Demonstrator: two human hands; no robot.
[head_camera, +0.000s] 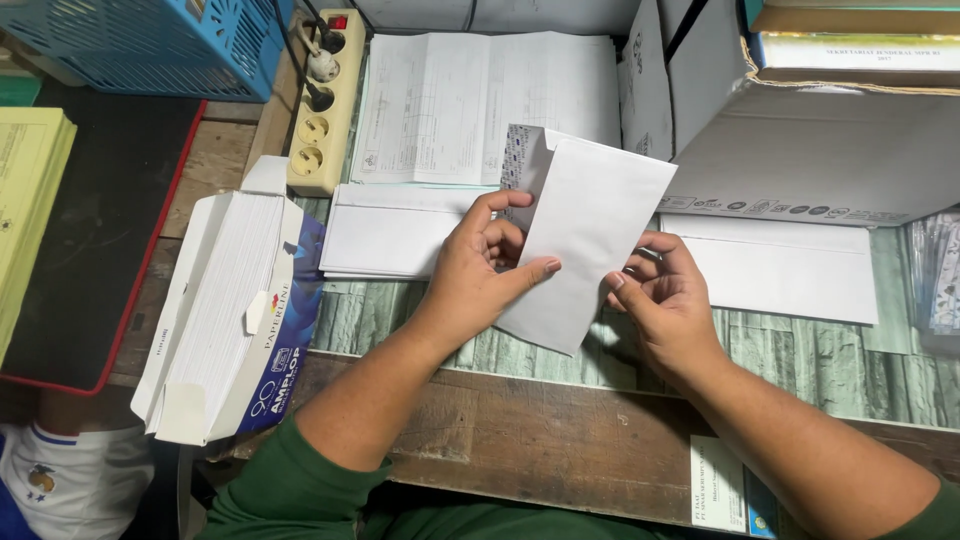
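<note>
The left hand (478, 265) grips a white envelope (585, 235) along its left edge, thumb stretched across the front and fingers curled behind, holding it tilted above the table (800, 360), whose top is covered in a greenish wood-plank pattern. The envelope's flap stands open at the upper end, showing a dark patterned lining. The right hand (665, 300) sits just beside the envelope's lower right edge, fingers loosely curled and half open, its fingertips touching or nearly touching the paper; whether it truly pinches the envelope cannot be told. Behind the hands lie two flat stacks of white envelopes, one to the left (385, 235) and one to the right (790, 265). Further back rest printed sheets (460, 100), and a cardboard box (820, 140) stands at the right. On the left lie an open box of envelopes (235, 310) and a cream power strip (325, 105).
</note>
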